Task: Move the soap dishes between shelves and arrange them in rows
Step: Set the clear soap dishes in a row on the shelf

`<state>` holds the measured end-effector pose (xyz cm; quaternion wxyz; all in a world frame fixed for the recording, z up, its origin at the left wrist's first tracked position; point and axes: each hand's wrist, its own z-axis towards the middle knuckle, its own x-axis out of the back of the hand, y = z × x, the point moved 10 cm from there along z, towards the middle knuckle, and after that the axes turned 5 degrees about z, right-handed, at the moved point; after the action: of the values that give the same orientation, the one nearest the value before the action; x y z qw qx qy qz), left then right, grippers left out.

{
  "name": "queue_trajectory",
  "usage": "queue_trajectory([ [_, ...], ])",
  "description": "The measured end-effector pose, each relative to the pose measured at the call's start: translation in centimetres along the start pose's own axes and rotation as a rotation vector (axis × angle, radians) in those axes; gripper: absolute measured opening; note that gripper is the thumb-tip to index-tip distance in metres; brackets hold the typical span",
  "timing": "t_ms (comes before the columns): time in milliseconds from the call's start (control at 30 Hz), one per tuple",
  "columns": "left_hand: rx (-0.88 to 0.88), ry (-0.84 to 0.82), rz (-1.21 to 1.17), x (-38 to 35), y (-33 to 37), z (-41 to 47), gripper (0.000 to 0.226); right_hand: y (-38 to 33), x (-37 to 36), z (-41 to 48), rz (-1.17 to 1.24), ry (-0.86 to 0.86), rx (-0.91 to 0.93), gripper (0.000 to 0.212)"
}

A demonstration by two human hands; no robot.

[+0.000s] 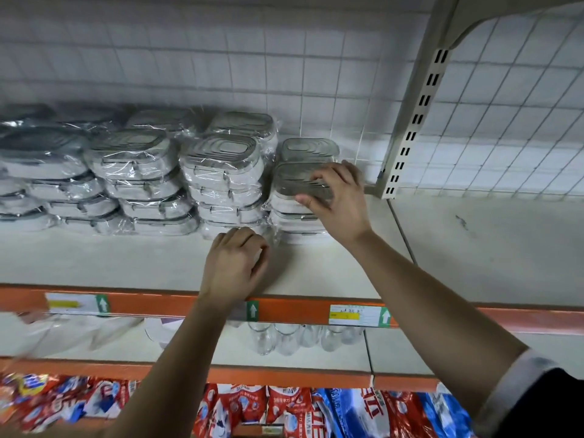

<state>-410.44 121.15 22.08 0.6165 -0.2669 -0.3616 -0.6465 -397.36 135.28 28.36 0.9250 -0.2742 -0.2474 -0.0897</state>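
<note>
The soap dishes (218, 172) sit in stacks on the top shelf (126, 260), across the left and middle of the frame. Each one is wrapped in clear plastic and has a grey lid. The stacks stand side by side in a front row and a back row, and the ones at the far left look blurry. The right hand (339, 200) is in the middle of the frame, on the stack furthest to the right. Its fingers and thumb are curled round the top soap dish (290, 180) of that stack and grip it. The left hand (235, 267) is lower, on the shelf just in front of the next stack. Its fingers are curled and the tips are close to the plastic of the bottom dish, but I cannot tell if it holds anything. An orange strip (300, 309) with a price tag (347, 315) runs along the shelf's front edge. Under it stand clear glasses (284, 339). Red and blue bags (284, 409) hang along the bottom of the frame. A wire grid (505, 105) fills the upper right
</note>
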Motion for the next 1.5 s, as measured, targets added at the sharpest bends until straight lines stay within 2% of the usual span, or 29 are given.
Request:
queue_trajectory([
  [167,0.044,-0.034,-0.019,-0.6,-0.7,0.0,0.024,1.4,-1.0,-1.5,-0.117,-0.166,-0.02,0.072],
  [367,0.075,-0.063,-0.016,-0.9,-1.1,-0.2,0.024,1.4,-2.1,-0.9,-0.141,-0.129,-0.1,0.069],
  [467,0.094,-0.084,-0.002,-1.1,-1.3,-0.2,0.028,1.0,-2.7,-1.1,-0.126,-0.152,-0.14,0.069],
  [633,0.038,-0.11,0.044,-1.5,-0.4,0.1,0.027,0.8,-2.3,-0.3,-0.119,-0.223,-0.166,0.053],
  [800,0.025,-0.063,0.013,-1.0,1.7,0.2,0.024,0.5,-1.6,-0.6,-0.186,-0.267,-0.167,0.056],
  [933,-0.03,-0.057,-0.022,-1.4,6.5,0.1,0.023,1.6,1.7,-3.0,-0.137,-0.219,-0.184,0.062],
  [1100,-0.098,-0.063,-0.029,-2.7,13.3,0.5,0.027,5.0,9.9,-7.8,-0.148,-0.118,-0.254,0.051],
  [1267,-0.187,-0.038,-0.109,-4.2,24.1,0.1,0.022,9.0,19.6,-14.7,-0.209,-0.079,-0.364,0.043],
  [1500,-0.253,-0.146,-0.196,-7.0,40.8,-2.4,0.029,13.7,34.4,-25.1,-0.304,-0.049,-0.438,0.042],
])
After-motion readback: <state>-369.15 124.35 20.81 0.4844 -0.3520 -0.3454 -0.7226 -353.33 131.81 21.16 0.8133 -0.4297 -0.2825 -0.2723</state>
